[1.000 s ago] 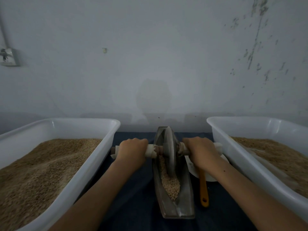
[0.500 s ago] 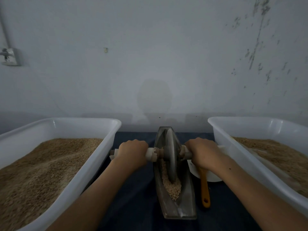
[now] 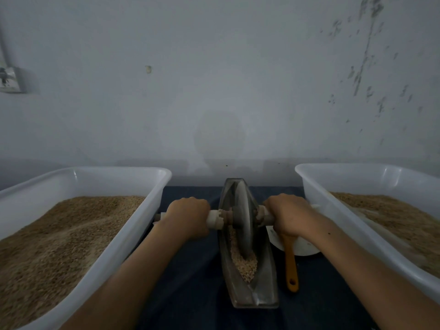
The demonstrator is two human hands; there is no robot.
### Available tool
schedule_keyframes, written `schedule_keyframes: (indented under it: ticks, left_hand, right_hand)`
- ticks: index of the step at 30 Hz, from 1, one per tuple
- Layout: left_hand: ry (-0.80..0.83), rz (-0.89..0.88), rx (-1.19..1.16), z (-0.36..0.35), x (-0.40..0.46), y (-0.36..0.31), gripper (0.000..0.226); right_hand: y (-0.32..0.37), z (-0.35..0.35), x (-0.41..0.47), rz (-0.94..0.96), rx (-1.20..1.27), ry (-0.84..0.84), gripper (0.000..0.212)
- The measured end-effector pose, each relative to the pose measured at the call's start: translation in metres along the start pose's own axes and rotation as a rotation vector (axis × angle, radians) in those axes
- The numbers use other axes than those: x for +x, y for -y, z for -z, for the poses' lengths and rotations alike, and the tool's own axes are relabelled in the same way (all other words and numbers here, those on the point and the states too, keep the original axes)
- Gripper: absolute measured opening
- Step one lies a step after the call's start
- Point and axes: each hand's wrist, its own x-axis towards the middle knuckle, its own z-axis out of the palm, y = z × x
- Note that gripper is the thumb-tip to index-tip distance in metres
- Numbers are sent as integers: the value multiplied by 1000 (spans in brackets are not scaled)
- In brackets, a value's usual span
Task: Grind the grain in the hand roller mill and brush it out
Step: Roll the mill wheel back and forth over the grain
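A boat-shaped metal trough (image 3: 265,289) lies lengthwise on the dark cloth in the middle. A metal grinding wheel (image 3: 242,217) stands upright in it on a pale cross handle (image 3: 215,219). My left hand (image 3: 188,216) grips the handle's left end and my right hand (image 3: 287,215) grips its right end. Crushed grain (image 3: 245,264) lies in the trough in front of the wheel, toward me. A brush with an orange handle (image 3: 291,265) lies right of the trough, its head hidden under my right hand.
A white tub (image 3: 133,236) heaped with brown grain stands at the left, and a second white tub (image 3: 342,225) with grain stands at the right. A white dish (image 3: 302,248) sits under the brush. A grey wall rises close behind the table.
The wheel and both hands have shifted slightly toward me along the trough, pushing the grain closer to the near end.
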Motion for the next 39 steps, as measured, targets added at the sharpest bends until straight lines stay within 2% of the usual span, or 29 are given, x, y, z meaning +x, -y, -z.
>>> schedule_keyframes:
  ticks: [2,5,13,17,24,29,32,36,39]
  left_hand:
    - [61,-6,-16,3,0,1,30]
    - [54,-8,-27,2,0,1,29]
    - [-220,54,-2,-10,1,-4,19]
    - [-277,57,-5,-13,1,-4,19]
    - [-67,33,24,-2,1,-3,25]
    - [29,7,12,2,0,-2,28]
    - [7,21,-5,0,1,-2,26]
    - [-147,54,-1,-6,1,-2,19]
    - [-201,69,-28,-10,2,-2,20]
  right_hand:
    - [-1,2,-1,5,1,48,26]
    - [-1,3,0,-2,4,57,24]
    - [4,-8,6,-43,33,-117,20]
    - [5,-13,6,-31,19,-231,17]
    - [-1,-2,6,-5,0,11,30]
    - [-4,3,2,3,32,99,19]
    - [-2,1,2,-10,19,47,21]
    - [2,-5,5,-28,37,-72,22]
    - [4,-9,6,-21,9,-178,18]
